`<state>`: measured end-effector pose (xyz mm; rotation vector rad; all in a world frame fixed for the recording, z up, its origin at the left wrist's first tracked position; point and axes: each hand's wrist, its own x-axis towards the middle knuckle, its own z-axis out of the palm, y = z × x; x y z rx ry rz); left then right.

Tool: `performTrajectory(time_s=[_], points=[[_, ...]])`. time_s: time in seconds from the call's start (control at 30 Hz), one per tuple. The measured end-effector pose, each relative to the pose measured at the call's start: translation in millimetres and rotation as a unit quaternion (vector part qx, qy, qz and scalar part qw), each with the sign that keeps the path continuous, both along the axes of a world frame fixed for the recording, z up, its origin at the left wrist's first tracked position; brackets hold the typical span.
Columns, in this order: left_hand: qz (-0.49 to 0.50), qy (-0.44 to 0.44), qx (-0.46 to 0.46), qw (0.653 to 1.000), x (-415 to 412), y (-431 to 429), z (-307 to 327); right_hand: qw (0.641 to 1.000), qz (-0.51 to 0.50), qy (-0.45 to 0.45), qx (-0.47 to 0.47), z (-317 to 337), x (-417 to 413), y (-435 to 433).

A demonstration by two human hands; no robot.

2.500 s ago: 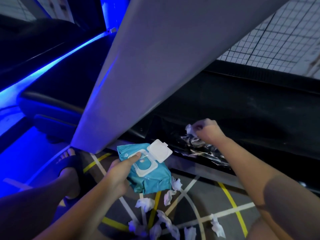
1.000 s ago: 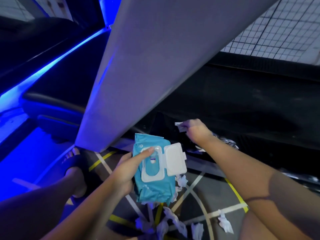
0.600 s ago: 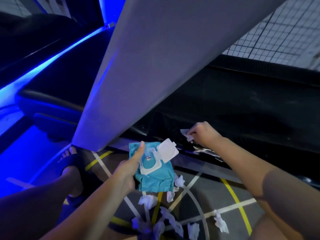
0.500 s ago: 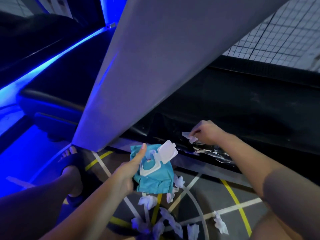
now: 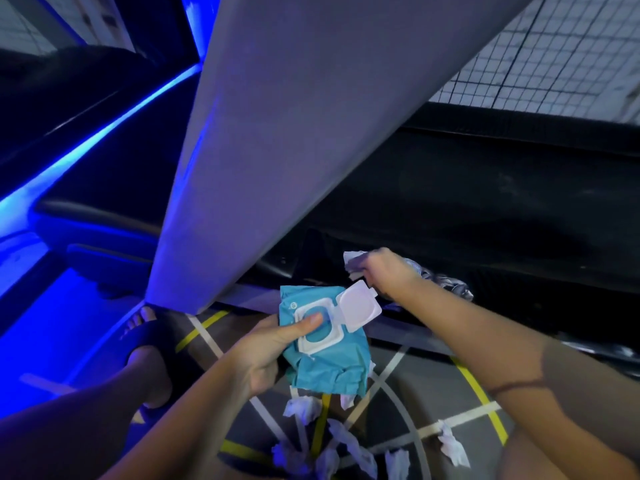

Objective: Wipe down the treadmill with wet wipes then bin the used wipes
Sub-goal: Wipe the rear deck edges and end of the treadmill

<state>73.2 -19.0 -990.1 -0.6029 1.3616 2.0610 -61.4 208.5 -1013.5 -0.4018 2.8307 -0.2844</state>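
Now, head view: we look down past the broad grey upright (image 5: 294, 150) of the treadmill (image 5: 485, 209) to both our hands, low beside its dark base.
Left hand (image 5: 263, 355): it grips the teal wipe pack (image 5: 325, 362), thumb laid across the white opening frame and fingers wrapped behind.
Wipe pack: we hold it off the floor, just in front of the foot of the upright. Its white flip lid (image 5: 358, 308) is swung open toward our right, and its lower end looks slack and crumpled.
Right hand (image 5: 384, 271): the fingers are bunched, pinching a white wet wipe (image 5: 353, 263) at the treadmill's black side edge. The hand is blurred, so we cannot tell how much of the wipe touches the surface.
Used wipes (image 5: 301, 410): several crumpled white ones lie scattered on the floor (image 5: 433, 386) below the pack, with one well apart to the right.
Floor: grey, crossed by white and yellow lines.
Shiny film (image 5: 446, 285): it lies crinkled on the treadmill's edge, just right of our right hand.
Foot (image 5: 149, 344): it wears a dark sandal, at the left near the upright's foot, beside a patch of blue light.
Mesh wall (image 5: 554, 46): a pale grid at the upper right, behind the treadmill.
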Motion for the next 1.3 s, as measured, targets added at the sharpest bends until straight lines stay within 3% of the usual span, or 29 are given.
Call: performTrajectory(time_s=[0.2, 0.43, 0.53, 0.7, 0.8, 0.9, 0.97, 1.07, 1.3], points=[[-0.03, 0.031, 0.003, 0.999, -2, 6, -3, 0.999, -0.046, -0.016, -0.015, 9, 8, 31], [0.134, 0.057, -0.091, 0.985, 3, 2, -14, 0.962, -0.18, 0.058, -0.196, 31, -8, 67], [0.171, 0.043, -0.11, 0.978, 5, -8, -14, 0.954, -0.181, 0.078, -0.226, 26, -19, 59], [0.194, 0.041, -0.114, 0.973, 6, -8, -8, 0.982, -0.151, -0.021, -0.113, -6, -22, 47], [0.205, 0.036, -0.109, 0.972, 0, -3, -5, 0.994, -0.109, 0.009, -0.008, -19, -19, 51], [0.191, 0.042, -0.11, 0.975, -6, 7, -4, 0.993, -0.105, 0.052, 0.013, -19, -13, 58], [0.17, 0.056, -0.115, 0.977, -9, 16, -3, 0.992, -0.112, 0.035, -0.038, -15, -7, 66], [0.152, 0.063, -0.113, 0.98, -13, 28, -6, 0.997, -0.076, 0.023, -0.014, -6, 5, 74], [0.053, 0.093, -0.203, 0.973, -16, 39, 5, 0.97, -0.153, 0.018, -0.189, 29, 14, 84]])
